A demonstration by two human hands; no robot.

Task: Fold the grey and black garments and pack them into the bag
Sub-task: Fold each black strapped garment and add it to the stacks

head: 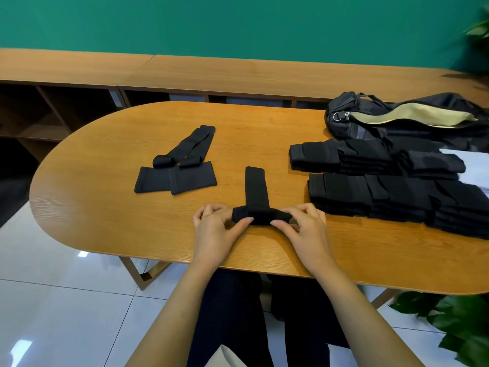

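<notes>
- Pinching the two ends of the rolled part of a black garment (pixel 256 190): your left hand (pixel 214 230) and right hand (pixel 304 229); flat knit strip, near the wooden table (pixel 105 207) edge.
- Black bag (pixel 391 115): unzipped, pale lining, far right, cut off by the frame.
- Folded black stacks (pixel 370 192): just beside the bag, right ends cropped.

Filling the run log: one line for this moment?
step: folding black garment | left hand: grips it | right hand: grips it | bag: open

Bare forearms (pixel 182 300), dark trousers (pixel 232 313), perhaps a pale top hem (pixel 225 358)
</notes>
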